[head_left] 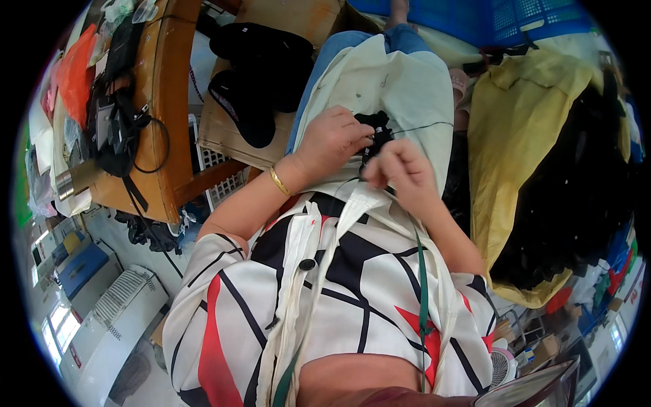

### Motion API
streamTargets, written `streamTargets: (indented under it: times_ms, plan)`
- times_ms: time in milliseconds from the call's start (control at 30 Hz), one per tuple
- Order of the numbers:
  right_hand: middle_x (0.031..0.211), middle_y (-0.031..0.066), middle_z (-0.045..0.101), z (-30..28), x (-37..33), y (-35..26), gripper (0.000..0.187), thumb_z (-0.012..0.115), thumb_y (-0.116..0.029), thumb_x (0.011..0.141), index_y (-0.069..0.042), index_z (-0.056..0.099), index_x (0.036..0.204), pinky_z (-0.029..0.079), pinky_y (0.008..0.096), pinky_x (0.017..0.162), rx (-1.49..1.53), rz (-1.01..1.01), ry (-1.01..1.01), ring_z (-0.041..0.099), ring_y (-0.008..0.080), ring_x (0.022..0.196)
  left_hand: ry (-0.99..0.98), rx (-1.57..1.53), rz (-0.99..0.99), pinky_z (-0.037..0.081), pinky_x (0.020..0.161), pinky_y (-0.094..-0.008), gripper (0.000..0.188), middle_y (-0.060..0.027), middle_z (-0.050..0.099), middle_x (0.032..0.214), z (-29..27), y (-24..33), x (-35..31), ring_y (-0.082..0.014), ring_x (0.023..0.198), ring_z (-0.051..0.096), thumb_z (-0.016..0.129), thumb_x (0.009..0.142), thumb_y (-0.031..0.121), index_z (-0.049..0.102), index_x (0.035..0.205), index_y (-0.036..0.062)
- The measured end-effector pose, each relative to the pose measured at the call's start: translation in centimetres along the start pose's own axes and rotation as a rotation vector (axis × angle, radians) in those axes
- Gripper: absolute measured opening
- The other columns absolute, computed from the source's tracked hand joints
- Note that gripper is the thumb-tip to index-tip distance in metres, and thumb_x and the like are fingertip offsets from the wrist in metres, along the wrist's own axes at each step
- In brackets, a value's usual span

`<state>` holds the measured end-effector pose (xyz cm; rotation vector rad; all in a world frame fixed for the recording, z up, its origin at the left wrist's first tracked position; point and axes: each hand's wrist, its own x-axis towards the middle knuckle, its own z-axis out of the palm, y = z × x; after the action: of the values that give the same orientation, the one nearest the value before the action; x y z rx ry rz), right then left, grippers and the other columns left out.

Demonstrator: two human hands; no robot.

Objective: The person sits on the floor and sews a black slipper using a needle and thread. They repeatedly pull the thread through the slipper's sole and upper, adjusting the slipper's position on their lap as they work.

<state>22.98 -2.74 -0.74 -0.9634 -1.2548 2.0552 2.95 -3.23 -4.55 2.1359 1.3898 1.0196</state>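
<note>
A small black fabric piece [380, 127] with ruffled edges lies over my lap, on the cream apron [407, 88]. My left hand [333, 144] pinches its near left side between thumb and fingers. Just to the right and nearer to me, my right hand [401, 171] is closed with the fingertips together, slightly blurred. What it holds, if anything, is too small to make out. A thin dark cord [427, 126] runs from the black piece toward the apron's right edge.
Black slippers [241, 112] lie on cardboard [271, 150] at the far left. On the left stands a wooden table [157, 88] bearing cables and bags. A yellow sack [498, 136] full of black pieces [563, 197] is at the right. Blue baskets [536, 17] stand at the far right.
</note>
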Motion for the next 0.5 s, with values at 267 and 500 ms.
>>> streamTargets:
  times_ms: [267, 500]
  plan:
    - [0.061, -0.003, 0.042, -7.9, -10.3, -10.4, 0.015, 0.046, -0.014, 0.101, -0.007, 0.053, 0.09, 0.044, 0.025, 0.058, 0.745, -0.594, 0.333, 0.04, 0.0059, 0.051, 0.037, 0.254, 0.077, 0.051, 0.071, -0.0349, 0.021, -0.0054, 0.062, 0.077, -0.8, -1.8, -1.3, -0.0252, 0.081, 0.061, 0.077, 0.068, 0.008, 0.07, 0.088, 0.0081]
    - [0.051, 0.0016, 0.032, -23.4, -24.3, -15.5, 0.033, 0.046, 0.002, 0.092, -0.007, 0.037, 0.062, 0.051, 0.0454, 0.098, 0.651, -1.166, 0.97, 0.039, 0.0119, 0.045, 0.105, 0.277, 0.13, 0.05, 0.072, -0.0355, 0.017, -0.0055, 0.062, 0.077, -1.9, -1.7, -1.2, -0.0252, 0.081, 0.06, 0.076, 0.071, 0.01, 0.069, 0.086, 0.0089]
